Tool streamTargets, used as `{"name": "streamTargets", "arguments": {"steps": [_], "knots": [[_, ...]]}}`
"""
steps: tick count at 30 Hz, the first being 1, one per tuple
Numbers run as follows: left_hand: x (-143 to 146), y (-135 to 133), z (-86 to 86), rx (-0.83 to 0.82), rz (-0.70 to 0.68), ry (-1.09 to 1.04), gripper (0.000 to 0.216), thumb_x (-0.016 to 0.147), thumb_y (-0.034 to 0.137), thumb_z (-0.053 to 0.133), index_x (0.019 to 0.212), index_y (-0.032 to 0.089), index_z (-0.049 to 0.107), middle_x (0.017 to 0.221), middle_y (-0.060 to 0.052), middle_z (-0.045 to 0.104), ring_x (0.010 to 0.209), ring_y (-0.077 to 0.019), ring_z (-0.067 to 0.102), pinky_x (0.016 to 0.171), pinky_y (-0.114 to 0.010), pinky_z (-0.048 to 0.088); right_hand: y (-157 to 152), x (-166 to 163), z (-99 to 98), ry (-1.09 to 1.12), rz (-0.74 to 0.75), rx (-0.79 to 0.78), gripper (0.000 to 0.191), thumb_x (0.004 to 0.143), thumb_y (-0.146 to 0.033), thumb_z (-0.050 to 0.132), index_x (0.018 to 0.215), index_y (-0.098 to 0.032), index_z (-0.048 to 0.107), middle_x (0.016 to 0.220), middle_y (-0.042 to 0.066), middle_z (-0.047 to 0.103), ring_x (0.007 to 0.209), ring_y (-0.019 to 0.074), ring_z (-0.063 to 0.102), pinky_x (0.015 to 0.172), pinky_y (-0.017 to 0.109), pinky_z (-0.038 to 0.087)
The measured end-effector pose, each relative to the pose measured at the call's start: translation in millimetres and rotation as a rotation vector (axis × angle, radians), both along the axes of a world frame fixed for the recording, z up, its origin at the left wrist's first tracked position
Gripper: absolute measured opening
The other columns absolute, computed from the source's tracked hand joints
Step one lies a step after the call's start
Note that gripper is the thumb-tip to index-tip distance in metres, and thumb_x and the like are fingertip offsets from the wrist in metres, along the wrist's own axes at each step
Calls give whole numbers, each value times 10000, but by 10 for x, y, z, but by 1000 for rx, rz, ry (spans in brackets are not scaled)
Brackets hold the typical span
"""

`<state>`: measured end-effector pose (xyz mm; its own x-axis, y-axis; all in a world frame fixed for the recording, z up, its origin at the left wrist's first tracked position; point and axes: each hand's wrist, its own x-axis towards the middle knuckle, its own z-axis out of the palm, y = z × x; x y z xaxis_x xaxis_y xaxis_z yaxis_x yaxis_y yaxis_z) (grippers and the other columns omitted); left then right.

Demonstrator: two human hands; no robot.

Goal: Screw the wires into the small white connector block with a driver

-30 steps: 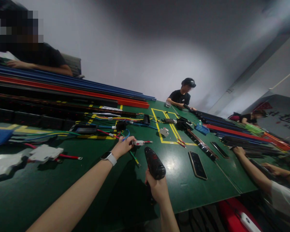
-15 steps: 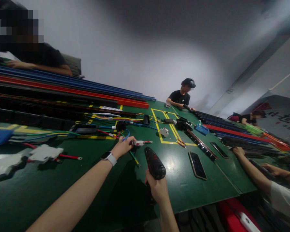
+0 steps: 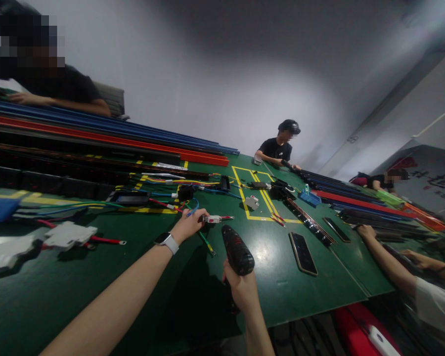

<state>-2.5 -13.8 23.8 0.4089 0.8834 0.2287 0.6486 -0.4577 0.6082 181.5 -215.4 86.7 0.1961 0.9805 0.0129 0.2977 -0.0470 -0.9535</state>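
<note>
My left hand [image 3: 188, 225], with a watch at the wrist, is closed on a small white circuit breaker [image 3: 212, 219]. A red wire with a ring terminal [image 3: 228, 218] sticks out of the breaker's right end. My right hand [image 3: 242, 286] grips a black power screwdriver [image 3: 238, 250] by its handle, its nose pointing up and away, just below the red lead. Beneath my left hand a yellow-green wire [image 3: 206, 243] ends in a lug on the table. Blue, red and green wires run from behind my fingers to a black connector block [image 3: 186, 193].
On the green table [image 3: 274, 296] lie a phone [image 3: 303, 253], another white breaker [image 3: 252, 201] and, at left, a breaker with a red lead [image 3: 71, 234]. Long black, orange and blue rails [image 3: 133, 143] stretch across the back left. Co-workers sit at the far side and right.
</note>
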Motion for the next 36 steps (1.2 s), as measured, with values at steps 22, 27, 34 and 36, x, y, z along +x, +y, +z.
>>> {"name": "streamTargets", "arguments": {"steps": [22,27,34,36], "knots": [[12,19,-37,5,15,1,234,895,258,571,1101,309,671,1078,-7,736,1062,-227,656,1094,-421,328,4,-16,25,-5,-1,35,237,830,-392,618,694,-206,672,564,2,577,573,175,579,594,285,500],[5,13,-34,14,20,15,228,898,267,578,1103,319,664,1092,1,733,1073,-237,652,1081,-419,342,-1,-12,23,-9,3,38,245,832,-395,616,701,-197,672,573,3,578,579,174,581,603,285,501],[5,-6,-21,8,26,-3,231,893,263,589,1102,309,674,1115,-10,728,1104,-240,630,1065,-408,353,-5,-3,-1,33,27,56,265,856,-399,617,700,-189,658,581,1,592,584,168,582,616,283,495],[8,-3,-26,8,26,-1,234,892,257,583,1104,306,671,1114,-9,729,1103,-238,631,1067,-406,352,-2,-1,-13,36,22,57,264,849,-402,623,698,-189,659,574,0,592,582,169,585,619,285,499]]}}
